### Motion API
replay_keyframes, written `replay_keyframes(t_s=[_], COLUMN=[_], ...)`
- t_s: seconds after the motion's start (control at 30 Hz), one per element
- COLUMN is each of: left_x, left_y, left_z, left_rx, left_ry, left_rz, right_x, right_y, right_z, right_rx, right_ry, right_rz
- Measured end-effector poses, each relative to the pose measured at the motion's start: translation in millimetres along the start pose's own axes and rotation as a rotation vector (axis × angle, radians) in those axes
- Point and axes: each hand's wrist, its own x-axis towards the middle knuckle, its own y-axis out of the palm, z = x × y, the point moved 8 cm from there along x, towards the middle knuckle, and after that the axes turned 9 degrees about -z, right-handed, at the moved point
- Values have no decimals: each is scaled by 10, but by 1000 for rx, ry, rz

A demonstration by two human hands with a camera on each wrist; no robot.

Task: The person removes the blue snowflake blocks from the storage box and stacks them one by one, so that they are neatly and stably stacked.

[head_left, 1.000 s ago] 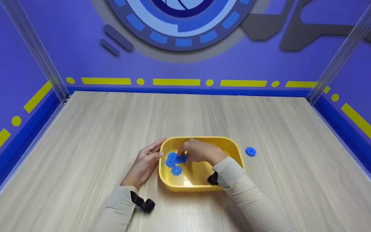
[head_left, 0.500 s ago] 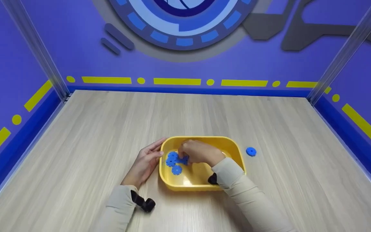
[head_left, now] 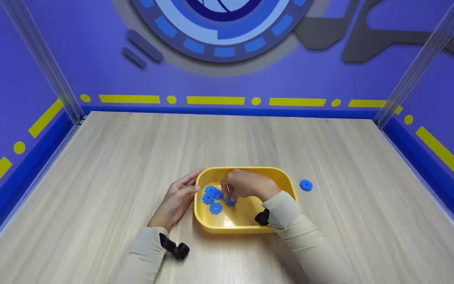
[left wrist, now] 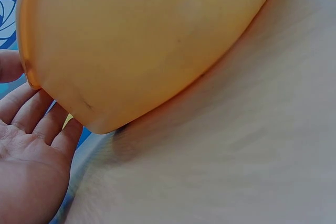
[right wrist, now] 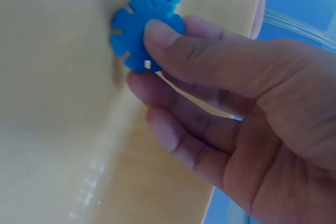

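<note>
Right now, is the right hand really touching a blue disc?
Touching. The right wrist view shows it plainly: the right hand has its thumb tip on the flat face of a blue disc, covering part of it.

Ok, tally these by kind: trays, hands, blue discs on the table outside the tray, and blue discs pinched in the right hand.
Tray: 1
Hands, left hand and right hand: 2
Table disc: 1
Pinched disc: 1
Total: 5
Not counted: the other discs, since some overlap.
</note>
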Motion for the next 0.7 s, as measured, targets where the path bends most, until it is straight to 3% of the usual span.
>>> replay_keyframes(t_s=[0.27,0.7], left_x=[1,8], left_y=[-14,-12], left_z=[4,10], left_rx=[31,26], left_ry=[5,-1], left_rz=[-17,-13], right_x=[-67,-176], right_y=[-96,-263], right_z=[7,-89], right_rx=[45,55], right_ry=[-49,28], right_rz=[-11,-26])
